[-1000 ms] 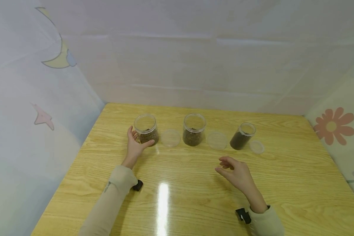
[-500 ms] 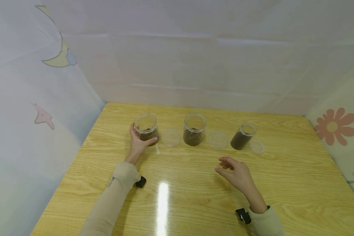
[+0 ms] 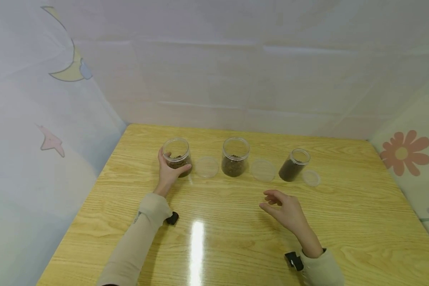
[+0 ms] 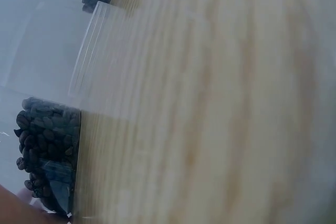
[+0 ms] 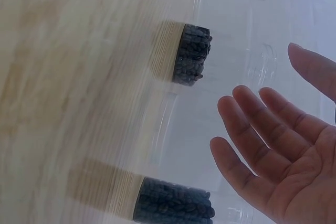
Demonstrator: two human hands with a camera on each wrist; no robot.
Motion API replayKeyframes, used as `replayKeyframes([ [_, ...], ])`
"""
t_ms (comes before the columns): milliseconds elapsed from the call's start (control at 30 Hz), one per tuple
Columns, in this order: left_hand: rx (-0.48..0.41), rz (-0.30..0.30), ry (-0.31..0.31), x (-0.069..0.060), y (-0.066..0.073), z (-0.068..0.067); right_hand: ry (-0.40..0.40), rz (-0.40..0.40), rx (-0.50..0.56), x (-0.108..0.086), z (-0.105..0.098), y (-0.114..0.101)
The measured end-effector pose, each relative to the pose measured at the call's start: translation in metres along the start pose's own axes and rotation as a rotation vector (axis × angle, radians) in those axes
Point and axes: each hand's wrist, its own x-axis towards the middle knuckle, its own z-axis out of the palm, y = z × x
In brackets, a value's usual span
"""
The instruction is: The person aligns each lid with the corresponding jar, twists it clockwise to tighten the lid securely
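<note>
My left hand [image 3: 169, 174] is wrapped round a clear jar of coffee beans [image 3: 184, 163] at the left of the row, thumb across its front and fingers at its far left side. The jar stands upright without a lid, and its dark beans [image 4: 48, 145] show in the left wrist view. My right hand [image 3: 287, 210] hovers over the table, holding nothing, with fingers relaxed and apart. In the right wrist view this right hand [image 5: 283, 156] is palm-side to the camera. Nearest to it are a clear round lid [image 3: 263, 170] and a narrow, fuller jar of beans [image 3: 292, 167].
In the middle stands a second wide open jar of beans [image 3: 234, 163]. Another clear lid [image 3: 206, 167] lies left of it, and a smaller lid [image 3: 311, 178] lies at the far right. All rest on a wood-grain table [image 3: 228, 222] backed by a pale cloth [image 3: 214, 79].
My left hand has shifted slightly right and closed in on the left jar, its thumb now further across the front. The right hand and the jars have stayed in place.
</note>
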Motion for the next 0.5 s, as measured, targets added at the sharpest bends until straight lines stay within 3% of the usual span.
replayKeyframes([
  [500, 0.032, -0.009, -0.019, 0.003, -0.002, -0.001, -0.094, -0.034, -0.025, 0.024, 0.011, -0.017],
])
